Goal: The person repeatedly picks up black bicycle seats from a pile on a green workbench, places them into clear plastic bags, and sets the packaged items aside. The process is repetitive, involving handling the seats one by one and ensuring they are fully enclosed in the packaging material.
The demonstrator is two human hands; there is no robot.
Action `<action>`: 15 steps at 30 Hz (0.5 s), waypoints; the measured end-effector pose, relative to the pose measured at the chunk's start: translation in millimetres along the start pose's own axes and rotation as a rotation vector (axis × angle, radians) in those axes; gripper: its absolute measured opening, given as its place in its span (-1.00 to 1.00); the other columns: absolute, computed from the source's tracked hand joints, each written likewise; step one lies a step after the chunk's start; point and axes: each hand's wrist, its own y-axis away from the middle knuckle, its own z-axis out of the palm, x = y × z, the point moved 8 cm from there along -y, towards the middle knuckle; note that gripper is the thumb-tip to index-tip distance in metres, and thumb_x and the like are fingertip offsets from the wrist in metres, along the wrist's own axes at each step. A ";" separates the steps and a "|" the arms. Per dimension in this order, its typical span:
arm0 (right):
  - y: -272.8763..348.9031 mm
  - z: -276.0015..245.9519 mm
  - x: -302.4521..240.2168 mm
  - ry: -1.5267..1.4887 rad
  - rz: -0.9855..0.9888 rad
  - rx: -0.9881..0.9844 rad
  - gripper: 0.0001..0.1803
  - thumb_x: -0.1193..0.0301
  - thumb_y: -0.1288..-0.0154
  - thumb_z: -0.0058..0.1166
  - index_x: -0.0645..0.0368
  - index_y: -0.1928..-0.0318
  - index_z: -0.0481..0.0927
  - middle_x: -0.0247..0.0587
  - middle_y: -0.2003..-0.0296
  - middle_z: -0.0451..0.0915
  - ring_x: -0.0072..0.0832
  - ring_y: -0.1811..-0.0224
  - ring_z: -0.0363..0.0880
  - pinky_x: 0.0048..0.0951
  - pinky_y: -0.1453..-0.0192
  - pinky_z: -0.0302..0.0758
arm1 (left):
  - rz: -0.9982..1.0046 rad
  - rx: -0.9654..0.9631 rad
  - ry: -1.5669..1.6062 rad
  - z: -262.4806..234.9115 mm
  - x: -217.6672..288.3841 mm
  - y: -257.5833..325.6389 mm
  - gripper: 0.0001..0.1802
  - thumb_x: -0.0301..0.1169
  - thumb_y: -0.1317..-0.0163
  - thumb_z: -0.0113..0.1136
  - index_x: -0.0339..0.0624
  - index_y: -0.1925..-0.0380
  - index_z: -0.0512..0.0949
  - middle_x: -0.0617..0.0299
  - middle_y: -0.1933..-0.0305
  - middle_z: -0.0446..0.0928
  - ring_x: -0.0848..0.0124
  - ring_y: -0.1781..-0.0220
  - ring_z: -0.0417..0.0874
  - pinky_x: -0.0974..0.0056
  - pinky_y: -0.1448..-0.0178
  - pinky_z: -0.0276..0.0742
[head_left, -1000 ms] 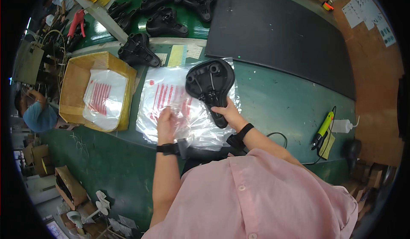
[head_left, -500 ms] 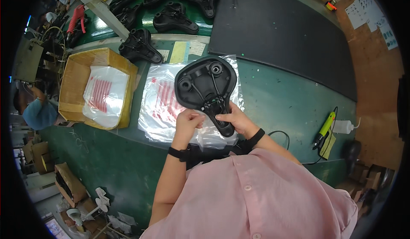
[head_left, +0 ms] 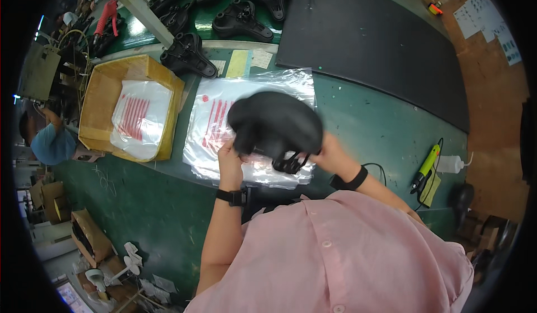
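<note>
I hold a black bicycle saddle (head_left: 275,124) with both hands above a stack of clear plastic bags (head_left: 212,117) with red print, which lies on the green bench. Its smooth top faces up and it is blurred by motion. My left hand (head_left: 230,157) grips the saddle's left end. My right hand (head_left: 329,153) grips its right side, near the metal rails underneath.
A yellow cardboard box (head_left: 100,89) holding more printed bags stands to the left. Several black saddles (head_left: 240,19) lie underside up at the back. A black mat (head_left: 380,50) covers the far right bench. A yellow-green power screwdriver (head_left: 426,165) lies at right. Another person (head_left: 47,139) works at far left.
The saddle was underside up on the bags with my left hand on the bags. Both hands took hold of it, lifted it and turned it over, top side up.
</note>
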 end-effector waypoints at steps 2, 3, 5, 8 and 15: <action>-2.3 14.4 -25.5 0.142 -0.107 -0.050 -0.32 0.48 0.06 0.32 0.05 -0.16 0.40 -0.14 -0.02 0.53 -0.12 -0.05 0.52 -0.22 -0.03 0.52 | 0.054 0.142 0.157 -11.7 0.0 -4.9 -0.73 -0.36 -0.41 -0.02 -0.27 0.05 0.55 0.34 0.36 0.59 0.65 0.48 0.48 0.49 0.42 0.36; 1.0 25.3 -13.3 0.244 -0.039 -0.109 -0.33 0.48 0.06 0.31 0.03 -0.16 0.40 -0.13 -0.01 0.54 -0.13 -0.05 0.53 -0.21 -0.02 0.51 | 0.068 0.154 0.045 -25.0 6.9 -8.7 -0.71 -0.35 -0.43 -0.04 -0.29 0.03 0.55 0.33 0.39 0.59 0.63 0.49 0.49 0.47 0.42 0.40; 5.8 37.3 10.7 0.319 0.107 -0.202 -0.34 0.47 0.05 0.31 0.02 -0.15 0.40 -0.12 -0.01 0.53 -0.13 -0.05 0.53 -0.21 0.00 0.51 | 0.152 0.006 -0.183 -8.7 38.0 4.7 -0.71 -0.37 -0.42 -0.01 -0.33 0.05 0.58 0.32 0.47 0.61 0.56 0.49 0.56 0.39 0.38 0.50; 1.6 41.5 16.6 0.239 0.222 -0.215 -0.36 0.45 0.05 0.33 0.03 -0.12 0.42 -0.09 0.03 0.56 -0.08 0.01 0.55 -0.19 0.04 0.51 | 0.571 -0.240 -0.560 59.8 86.2 57.5 -0.77 -0.43 -0.30 0.14 -0.26 0.11 0.64 0.23 0.50 0.64 0.47 0.54 0.61 0.31 0.43 0.48; 26.6 42.6 27.6 -0.788 0.745 -0.279 -0.46 0.48 -0.09 0.30 0.34 -0.10 0.44 -0.16 0.15 0.64 -0.37 0.14 0.64 -0.36 0.03 0.54 | 0.725 -0.449 -1.285 102.4 110.9 86.5 -0.64 -0.46 -0.11 0.27 0.00 0.03 0.65 0.14 0.48 0.64 0.26 0.54 0.63 0.28 0.45 0.51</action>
